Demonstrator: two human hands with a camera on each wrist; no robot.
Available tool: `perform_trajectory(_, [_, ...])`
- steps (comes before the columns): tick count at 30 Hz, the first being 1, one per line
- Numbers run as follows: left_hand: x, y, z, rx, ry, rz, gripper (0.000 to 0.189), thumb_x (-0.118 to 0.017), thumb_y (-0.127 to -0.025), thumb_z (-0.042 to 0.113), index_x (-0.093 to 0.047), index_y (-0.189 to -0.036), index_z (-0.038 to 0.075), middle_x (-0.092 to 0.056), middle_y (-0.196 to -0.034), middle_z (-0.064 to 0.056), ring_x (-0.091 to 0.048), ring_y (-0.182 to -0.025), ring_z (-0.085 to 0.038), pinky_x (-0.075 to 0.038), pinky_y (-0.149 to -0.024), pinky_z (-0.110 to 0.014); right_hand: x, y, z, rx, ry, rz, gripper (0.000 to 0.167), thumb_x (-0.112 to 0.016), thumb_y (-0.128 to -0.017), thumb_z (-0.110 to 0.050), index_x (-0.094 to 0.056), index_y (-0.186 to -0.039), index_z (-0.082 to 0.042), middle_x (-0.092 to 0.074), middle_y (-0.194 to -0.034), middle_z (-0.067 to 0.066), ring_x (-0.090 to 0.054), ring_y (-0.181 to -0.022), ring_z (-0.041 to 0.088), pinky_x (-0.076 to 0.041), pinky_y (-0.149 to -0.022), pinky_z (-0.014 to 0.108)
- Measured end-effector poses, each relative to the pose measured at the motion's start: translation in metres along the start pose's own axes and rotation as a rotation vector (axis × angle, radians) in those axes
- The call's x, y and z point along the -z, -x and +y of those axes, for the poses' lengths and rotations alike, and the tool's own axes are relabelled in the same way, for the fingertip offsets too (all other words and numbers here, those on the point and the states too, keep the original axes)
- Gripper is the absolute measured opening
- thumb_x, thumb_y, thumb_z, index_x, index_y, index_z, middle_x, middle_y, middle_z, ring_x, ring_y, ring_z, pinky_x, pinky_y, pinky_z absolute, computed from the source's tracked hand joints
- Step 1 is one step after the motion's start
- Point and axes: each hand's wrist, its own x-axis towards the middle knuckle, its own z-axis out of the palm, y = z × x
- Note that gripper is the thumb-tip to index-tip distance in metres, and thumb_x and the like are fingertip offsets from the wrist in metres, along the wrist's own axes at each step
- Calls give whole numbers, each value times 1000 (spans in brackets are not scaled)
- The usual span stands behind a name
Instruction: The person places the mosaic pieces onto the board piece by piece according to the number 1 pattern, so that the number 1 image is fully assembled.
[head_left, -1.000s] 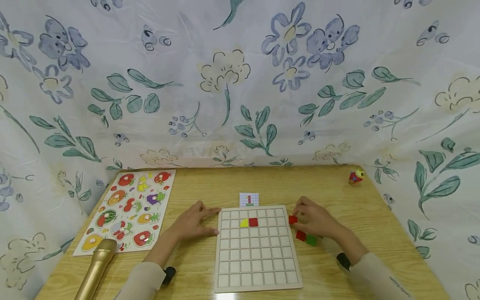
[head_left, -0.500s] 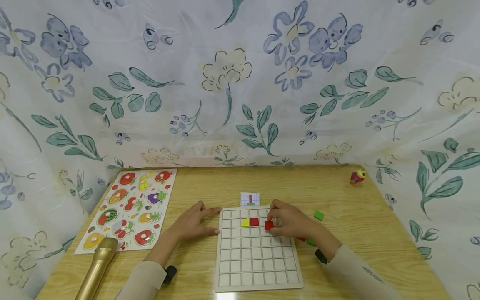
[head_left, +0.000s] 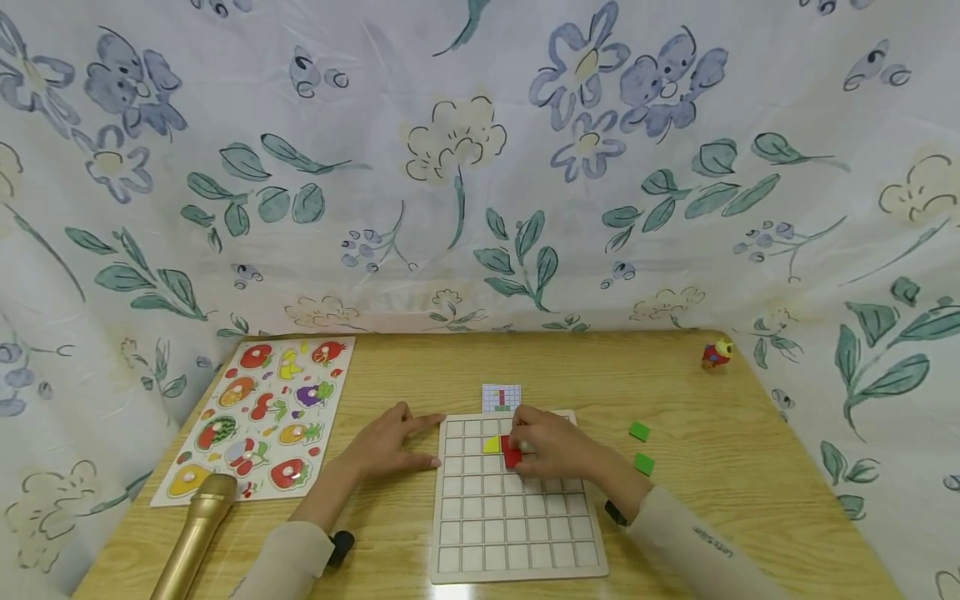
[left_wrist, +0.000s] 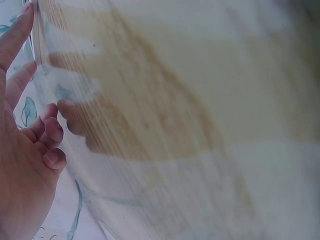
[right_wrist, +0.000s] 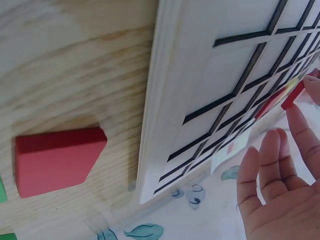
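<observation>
My right hand [head_left: 553, 446] is over the upper part of a pale wooden grid board [head_left: 517, 533], pinching a small red square tile [head_left: 513, 459] between thumb and finger. That tile is just below a red tile in the grid; beside this one, to its left, lies a yellow tile with a cut corner [head_left: 491, 445]. The right wrist view also shows the pinched tile [right_wrist: 294, 95] at the fingertips. My left hand [head_left: 386, 440] touches the board's left edge with forefinger and thumb extended. In the left wrist view some of its other fingers [left_wrist: 54, 130] are bent and hold nothing.
A small printed pattern card [head_left: 501, 397] lies behind the board. Right of it are green tiles [head_left: 643, 463] and a loose red tile [right_wrist: 60, 162]. A fruit puzzle board [head_left: 258, 417] and gold microphone [head_left: 197, 529] are at left; a small toy figure [head_left: 716, 355] stands back right.
My right hand has carried the red tile left, from beside the board's right edge to the spot below the placed red tile. The left hand has stayed at the board's left edge.
</observation>
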Motion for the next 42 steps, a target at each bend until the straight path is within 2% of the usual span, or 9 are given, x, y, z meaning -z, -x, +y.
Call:
perform_trajectory(8, [-1, 0, 0, 0, -13, -1, 75, -72, -77, 66, -53, -144, 36, -39, -92, 2, -35, -74, -12, -31, -63, -28, -5, -2, 0, 14, 78, -11, 20, -79, -82, -26, -73, -95, -12, -54, -103, -1, -47, -80, 9, -43, -71, 22])
perform_trajectory(17, [1, 0, 2, -19, -17, 5, 75, -72, -78, 66, -53, -144, 34, -38, -90, 2, -33, -73, -12, -30, -62, -27, -7, 0, -4, 15, 115, -14, 20, -78, -83, -28, -73, -94, -12, -55, -104, 0, -49, -84, 10, -45, -76, 27])
perform_trajectory(27, [0, 1, 2, -34, -14, 18, 75, -72, -78, 66, -54, -143, 34, -38, -89, 2, -33, -72, -11, -30, -61, -25, -7, 1, -4, -4, 91, -15, 23, -79, -83, -31, -73, -96, -13, -54, -108, -1, -48, -87, 10, -46, -78, 28])
perform_trajectory(33, [1, 2, 3, -31, -9, 15, 75, -73, -78, 64, -55, -143, 33, -38, -89, 2, -33, -72, -11, -30, -61, -26, -6, 0, -5, -14, 69, -13, 18, -79, -84, -27, -73, -93, -13, -54, -106, -1, -49, -87, 10, -45, -77, 27])
perform_trajectory(42, [2, 2, 3, -18, -1, 12, 75, -72, -78, 65, -54, -144, 33, -39, -89, 1, -33, -72, -12, -29, -60, -26, -7, -1, -4, 14, 82, 8, 19, -80, -84, -27, -73, -93, -12, -55, -104, 0, -50, -85, 10, -46, -76, 27])
